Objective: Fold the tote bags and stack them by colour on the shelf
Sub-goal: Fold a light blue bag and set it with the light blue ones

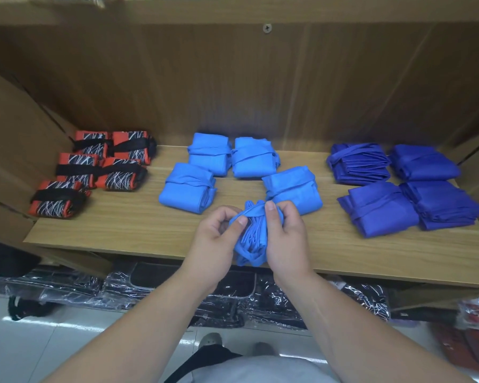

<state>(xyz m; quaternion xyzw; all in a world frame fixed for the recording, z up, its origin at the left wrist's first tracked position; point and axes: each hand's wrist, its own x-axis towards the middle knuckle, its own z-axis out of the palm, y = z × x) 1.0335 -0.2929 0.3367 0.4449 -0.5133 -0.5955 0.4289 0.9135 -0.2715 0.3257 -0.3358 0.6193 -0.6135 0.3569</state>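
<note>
A light-blue tote bag [250, 233], bunched into a narrow folded bundle, sits between both hands over the front edge of the wooden shelf [122, 228]; its lower end hangs just past that edge. Whether the bundle rests on the board or is held clear of it cannot be told.

The left hand [219, 236] grips the bundle's left side, fingers curled inward and the thumb pressed flat against the cloth near its upper part. The right hand [285, 236] wraps the right side – its thumb lies over the top of the bundle, the other fingers curled round behind and mostly hidden by the fabric. The bundle's top pokes out above both thumbs.

Just behind the hands lie four folded light-blue bags [188, 186], the nearest one touching or almost touching the right hand's knuckles. To the left, well apart, five orange-and-black patterned bags [94, 167] sit in a cluster; to the right, four dark-blue bags [398, 186] lie in two rows. Below the shelf, dark goods in plastic wrapping [227, 297] are stacked at floor level.
</note>
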